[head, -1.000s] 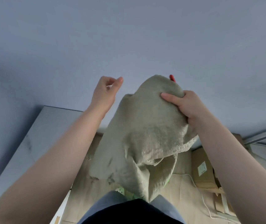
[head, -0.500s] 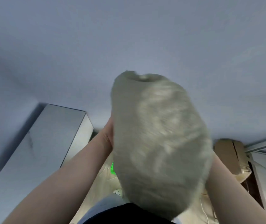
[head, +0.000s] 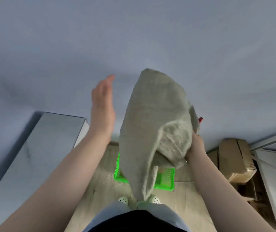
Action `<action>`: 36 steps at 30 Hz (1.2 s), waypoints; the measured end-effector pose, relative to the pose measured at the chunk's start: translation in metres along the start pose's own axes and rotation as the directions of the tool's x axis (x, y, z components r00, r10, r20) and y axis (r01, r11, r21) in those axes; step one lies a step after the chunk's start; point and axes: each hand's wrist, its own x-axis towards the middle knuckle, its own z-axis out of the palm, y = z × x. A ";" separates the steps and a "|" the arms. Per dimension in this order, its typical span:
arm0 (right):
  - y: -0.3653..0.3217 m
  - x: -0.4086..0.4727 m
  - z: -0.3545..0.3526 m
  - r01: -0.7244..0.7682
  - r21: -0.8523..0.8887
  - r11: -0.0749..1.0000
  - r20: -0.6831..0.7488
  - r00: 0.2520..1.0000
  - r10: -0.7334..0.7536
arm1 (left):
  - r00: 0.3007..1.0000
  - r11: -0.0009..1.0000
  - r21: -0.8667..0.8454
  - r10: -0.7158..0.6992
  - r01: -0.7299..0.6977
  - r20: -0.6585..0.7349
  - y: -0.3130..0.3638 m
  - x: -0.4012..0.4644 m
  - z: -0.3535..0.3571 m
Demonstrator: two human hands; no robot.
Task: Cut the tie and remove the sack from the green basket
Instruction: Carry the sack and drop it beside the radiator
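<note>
I see the sack (head: 152,124) lifted above the green basket (head: 164,180) on the cardboard-covered floor (head: 180,203); right hand (head: 195,148) grip clenched on it, left hand (head: 102,104) released. Grey wall (head: 133,39) ahead.

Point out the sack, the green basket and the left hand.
sack (head: 152,124), head view, middle of the cloth.
green basket (head: 165,179), head view, slatted inside near its right rim.
left hand (head: 102,104), head view, back of the open hand.
</note>
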 end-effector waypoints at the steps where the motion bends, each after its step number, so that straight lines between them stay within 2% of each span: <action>1: 0.001 -0.005 0.006 0.036 0.050 0.998 -0.048 0.998 -0.034 | 0.996 0.994 0.085 0.057 -0.062 0.068 0.000 -0.009 0.007; 2: 0.002 -0.010 0.011 0.071 0.084 0.994 -0.072 0.995 -0.065 | 0.985 0.989 0.117 0.077 -0.096 0.154 -0.003 -0.020 0.015; 3: 0.003 -0.015 0.017 0.106 0.131 0.986 -0.068 0.993 -0.098 | 0.977 0.992 0.123 0.004 -0.030 0.212 -0.007 -0.027 0.024; 6: 0.010 -0.026 0.030 0.074 0.215 0.974 -0.050 0.997 -0.065 | 0.912 0.934 0.154 -0.349 0.321 0.214 -0.047 -0.018 0.037; 9: 0.023 -0.037 0.041 -0.206 0.269 0.941 0.186 0.970 0.159 | 0.783 0.808 -0.034 -0.559 0.588 0.272 -0.085 -0.007 0.037; 11: 0.038 -0.049 0.048 -0.378 0.296 0.877 0.351 0.897 0.268 | 0.684 0.657 -0.229 -0.606 0.718 0.405 -0.103 -0.001 0.037; 13: 0.050 -0.059 0.051 -0.472 0.274 0.838 0.420 0.843 0.337 | 0.619 0.549 -0.296 -0.623 0.781 0.478 -0.112 0.001 0.035; 15: 0.054 -0.058 0.050 -0.476 0.247 0.844 0.442 0.831 0.339 | 0.624 0.544 -0.312 -0.621 0.779 0.474 -0.114 -0.001 0.032; 18: 0.043 -0.052 0.048 -0.343 0.155 0.927 0.387 0.884 0.262 | 0.737 0.592 -0.438 -0.547 0.676 0.397 -0.107 -0.008 0.031; 21: 0.030 -0.043 0.034 -0.130 -0.040 0.991 0.191 0.972 0.136 | 0.819 0.647 -0.509 -0.510 0.567 0.264 -0.096 -0.007 0.025; 23: 0.016 -0.034 0.018 0.014 -0.134 0.991 0.007 1.000 -0.013 | 0.879 0.735 -0.500 -0.459 0.459 0.132 -0.095 -0.001 0.014; 24: 0.006 -0.030 0.011 0.126 -0.157 0.980 -0.059 0.989 -0.137 | 0.902 0.786 -0.461 -0.423 0.411 0.084 -0.095 0.002 0.008; 25: -0.006 -0.030 0.009 0.271 -0.177 0.946 -0.062 0.957 -0.285 | 0.920 0.832 -0.410 -0.387 0.374 0.053 -0.095 0.004 0.003; 27: -0.031 -0.042 0.019 0.559 -0.274 0.783 0.058 0.822 -0.567 | 0.946 0.899 -0.302 -0.323 0.317 0.031 -0.092 0.003 -0.001; 29: -0.053 -0.060 0.040 0.718 -0.407 0.565 0.276 0.686 -0.673 | 0.957 0.936 -0.197 -0.287 0.290 0.046 -0.092 0.000 0.001; 31: -0.066 -0.071 0.064 0.791 -0.467 0.396 0.493 0.604 -0.626 | 0.967 0.961 -0.125 -0.232 0.245 0.109 -0.089 -0.001 0.002; 33: -0.064 -0.071 0.077 0.769 -0.539 0.344 0.594 0.637 -0.492 | 0.965 0.972 -0.134 -0.164 0.193 0.203 -0.081 0.000 -0.004; 34: -0.059 -0.069 0.079 0.734 -0.563 0.379 0.613 0.679 -0.404 | 0.960 0.972 -0.164 -0.123 0.167 0.250 -0.077 0.003 -0.009; 36: -0.044 -0.064 0.073 0.630 -0.501 0.593 0.667 0.718 -0.199 | 0.952 0.969 -0.220 -0.042 0.113 0.303 -0.067 0.009 -0.020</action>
